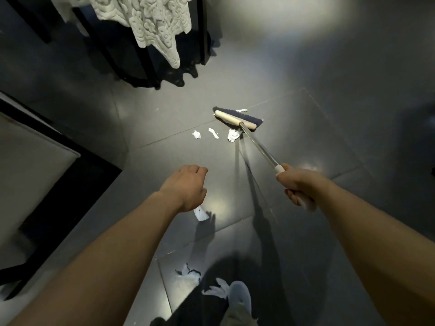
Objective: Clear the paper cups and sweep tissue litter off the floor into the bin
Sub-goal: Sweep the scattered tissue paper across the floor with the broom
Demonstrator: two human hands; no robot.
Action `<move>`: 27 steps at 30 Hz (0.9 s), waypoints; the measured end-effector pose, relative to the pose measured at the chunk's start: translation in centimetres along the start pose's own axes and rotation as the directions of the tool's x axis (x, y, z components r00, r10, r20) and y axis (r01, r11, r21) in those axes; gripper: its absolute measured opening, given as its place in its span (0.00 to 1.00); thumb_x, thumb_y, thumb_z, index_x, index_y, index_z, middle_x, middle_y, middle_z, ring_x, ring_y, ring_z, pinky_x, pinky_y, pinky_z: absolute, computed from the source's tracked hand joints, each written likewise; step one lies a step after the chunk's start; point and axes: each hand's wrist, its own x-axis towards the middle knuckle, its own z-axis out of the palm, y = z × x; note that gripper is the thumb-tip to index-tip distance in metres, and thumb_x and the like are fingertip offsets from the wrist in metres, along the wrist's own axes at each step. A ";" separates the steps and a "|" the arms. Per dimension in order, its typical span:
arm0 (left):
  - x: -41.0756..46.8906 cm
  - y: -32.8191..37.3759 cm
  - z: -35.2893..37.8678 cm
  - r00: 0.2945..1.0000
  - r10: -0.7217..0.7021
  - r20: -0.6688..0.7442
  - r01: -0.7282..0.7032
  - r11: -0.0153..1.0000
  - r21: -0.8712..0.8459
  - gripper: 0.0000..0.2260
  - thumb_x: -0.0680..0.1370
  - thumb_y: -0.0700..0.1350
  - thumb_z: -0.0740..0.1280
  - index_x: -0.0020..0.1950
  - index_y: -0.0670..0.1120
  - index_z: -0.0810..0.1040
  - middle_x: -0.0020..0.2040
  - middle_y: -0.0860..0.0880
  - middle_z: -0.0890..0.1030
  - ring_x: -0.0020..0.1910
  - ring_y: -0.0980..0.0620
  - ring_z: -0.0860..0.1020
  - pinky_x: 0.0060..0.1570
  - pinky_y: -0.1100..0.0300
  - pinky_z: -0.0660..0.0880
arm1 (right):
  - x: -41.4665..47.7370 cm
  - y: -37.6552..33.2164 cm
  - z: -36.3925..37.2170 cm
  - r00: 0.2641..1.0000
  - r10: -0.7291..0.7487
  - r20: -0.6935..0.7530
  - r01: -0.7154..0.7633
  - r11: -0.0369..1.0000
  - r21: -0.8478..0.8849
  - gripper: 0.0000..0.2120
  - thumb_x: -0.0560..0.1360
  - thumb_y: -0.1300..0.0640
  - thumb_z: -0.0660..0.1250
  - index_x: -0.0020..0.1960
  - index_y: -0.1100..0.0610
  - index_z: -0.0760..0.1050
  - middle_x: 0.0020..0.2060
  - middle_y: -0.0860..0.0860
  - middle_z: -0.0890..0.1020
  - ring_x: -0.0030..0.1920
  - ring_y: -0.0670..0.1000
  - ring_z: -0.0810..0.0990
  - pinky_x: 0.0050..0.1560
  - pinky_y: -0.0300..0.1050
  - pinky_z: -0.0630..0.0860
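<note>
Dark grey floor tiles [306, 161] carry tissue scraps [213, 133] just beside the broom head [235, 118]; a lace-draped table [146, 31] stands beyond. Right hand [299, 184] grips the broom handle [259, 147]; left hand [188, 187] hangs loosely curled, empty.

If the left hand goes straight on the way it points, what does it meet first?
Probably the crumpled tissue clump on the floor just before the broom head; nothing shows between it and the left hand. The hand is above the floor, so depth is uncertain.

No readable text, no labels or numbers, broom [235, 118] unmarked
</note>
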 end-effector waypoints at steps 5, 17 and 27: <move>-2.7 -2.7 0.8 1.000 0.003 0.019 -0.004 1.000 0.027 0.24 0.81 0.47 0.57 0.75 0.44 0.57 0.73 0.44 0.63 0.71 0.46 0.62 0.69 0.56 0.60 | -2.6 0.9 3.6 1.000 0.022 0.006 -0.022 0.998 0.058 0.15 0.82 0.59 0.49 0.66 0.49 0.64 0.33 0.54 0.66 0.27 0.46 0.62 0.19 0.31 0.62; -10.2 -8.4 5.4 0.992 0.124 0.021 -0.126 0.983 0.133 0.25 0.80 0.48 0.58 0.75 0.44 0.57 0.73 0.43 0.64 0.70 0.44 0.64 0.68 0.55 0.61 | -12.2 6.8 18.7 0.998 -0.013 -0.055 0.019 0.994 0.106 0.19 0.81 0.59 0.52 0.71 0.48 0.61 0.33 0.55 0.70 0.28 0.48 0.66 0.20 0.33 0.64; -13.6 -7.2 6.6 0.990 0.137 -0.029 -0.132 0.983 0.125 0.25 0.80 0.49 0.60 0.75 0.43 0.58 0.73 0.42 0.64 0.71 0.43 0.64 0.69 0.55 0.60 | -15.3 9.6 20.2 0.947 -0.145 -0.287 0.222 0.940 0.259 0.18 0.81 0.54 0.56 0.71 0.46 0.66 0.35 0.53 0.74 0.28 0.49 0.70 0.21 0.35 0.66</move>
